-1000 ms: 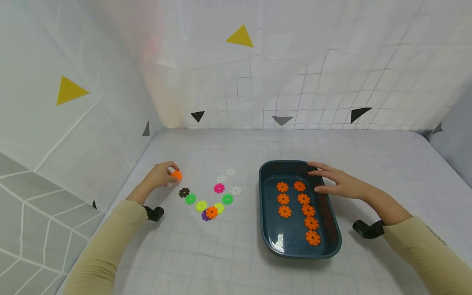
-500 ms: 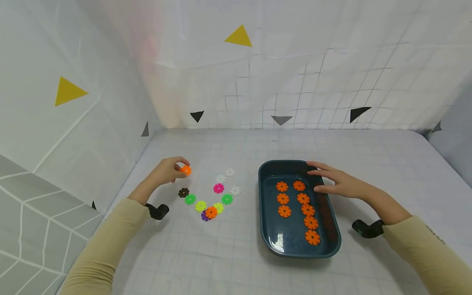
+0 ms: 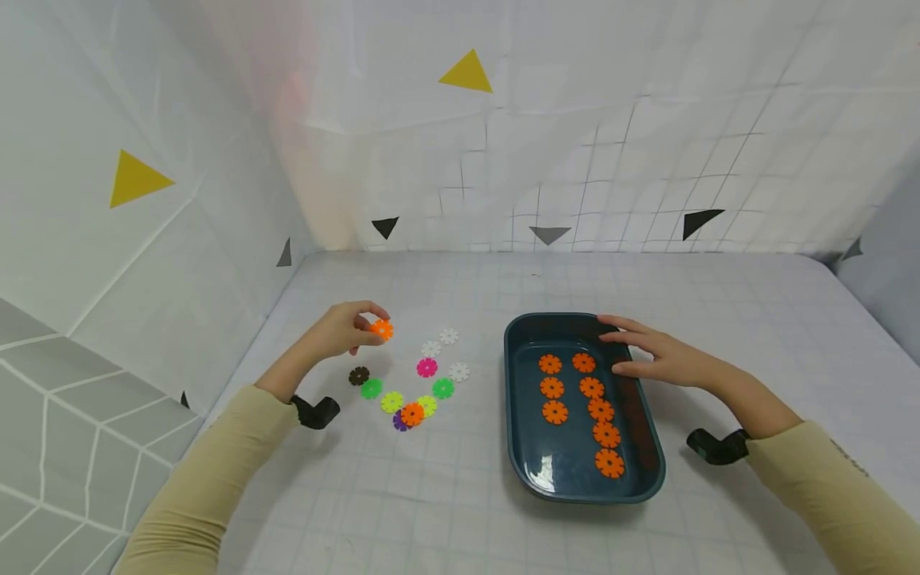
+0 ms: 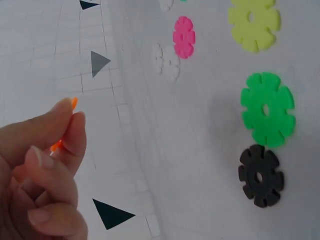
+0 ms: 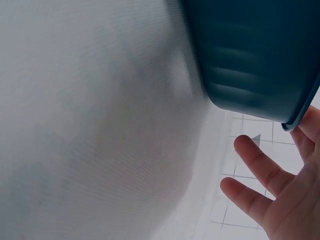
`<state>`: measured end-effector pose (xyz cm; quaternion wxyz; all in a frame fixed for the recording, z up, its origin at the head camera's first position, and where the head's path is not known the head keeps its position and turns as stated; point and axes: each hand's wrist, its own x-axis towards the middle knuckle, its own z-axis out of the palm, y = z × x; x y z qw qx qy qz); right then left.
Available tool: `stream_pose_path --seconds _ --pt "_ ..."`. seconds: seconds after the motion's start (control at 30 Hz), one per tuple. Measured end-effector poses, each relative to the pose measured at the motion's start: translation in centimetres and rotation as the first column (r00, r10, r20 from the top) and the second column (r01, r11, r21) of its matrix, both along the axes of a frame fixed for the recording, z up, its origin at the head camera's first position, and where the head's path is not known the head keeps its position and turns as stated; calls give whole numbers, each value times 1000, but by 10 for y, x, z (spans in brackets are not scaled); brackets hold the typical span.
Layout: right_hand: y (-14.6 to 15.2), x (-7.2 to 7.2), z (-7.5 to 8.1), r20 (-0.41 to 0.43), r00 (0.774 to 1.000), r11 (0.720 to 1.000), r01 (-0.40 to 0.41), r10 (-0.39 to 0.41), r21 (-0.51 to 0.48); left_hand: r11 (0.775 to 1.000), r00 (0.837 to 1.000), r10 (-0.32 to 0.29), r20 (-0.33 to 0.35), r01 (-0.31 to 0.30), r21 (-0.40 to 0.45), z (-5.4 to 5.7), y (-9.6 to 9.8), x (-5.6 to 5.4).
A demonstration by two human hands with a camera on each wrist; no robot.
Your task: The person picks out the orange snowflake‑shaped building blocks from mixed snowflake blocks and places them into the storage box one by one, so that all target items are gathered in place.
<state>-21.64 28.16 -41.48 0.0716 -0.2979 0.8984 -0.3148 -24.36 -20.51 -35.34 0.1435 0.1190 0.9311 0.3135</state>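
My left hand (image 3: 341,329) pinches an orange notched disc (image 3: 382,330) between thumb and fingertips, above the table at the left. In the left wrist view that disc shows only as slivers of orange between the fingers. Below the hand lies a curved row of discs, among them a brown disc (image 3: 358,375), a green disc (image 3: 371,388) and a pink disc (image 3: 427,367). My right hand (image 3: 672,359) rests on the far right rim of a dark blue tray (image 3: 528,479), its fingers spread and mostly straight. Inside the tray, several orange discs (image 3: 555,412) lie in two columns.
White discs (image 3: 449,336) lie at the far right end of the loose row. An orange disc (image 3: 412,414) overlaps a purple disc (image 3: 399,422) at its near end. A white wall with triangle marks (image 3: 549,234) stands behind the table.
My left hand has moved right and slightly away from me, carrying the orange disc. The right hand, tray and other discs have stayed in place.
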Motion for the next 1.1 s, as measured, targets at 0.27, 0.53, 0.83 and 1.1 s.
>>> stream_pose_path --seconds 0.27,0.53,0.83,1.1 --pt "0 1 0 -2 1000 1000 -3 3 -4 1000 1000 -25 7 25 17 5 12 4" --pt "-1 2 2 -5 1000 1000 -5 5 -2 998 999 -51 -5 51 29 11 21 10" --pt "-1 0 0 6 1000 1000 9 -9 6 994 996 -88 -17 89 59 15 29 15" --pt "-1 1 2 13 1000 1000 4 -4 -3 992 994 -109 -28 110 63 20 39 20"
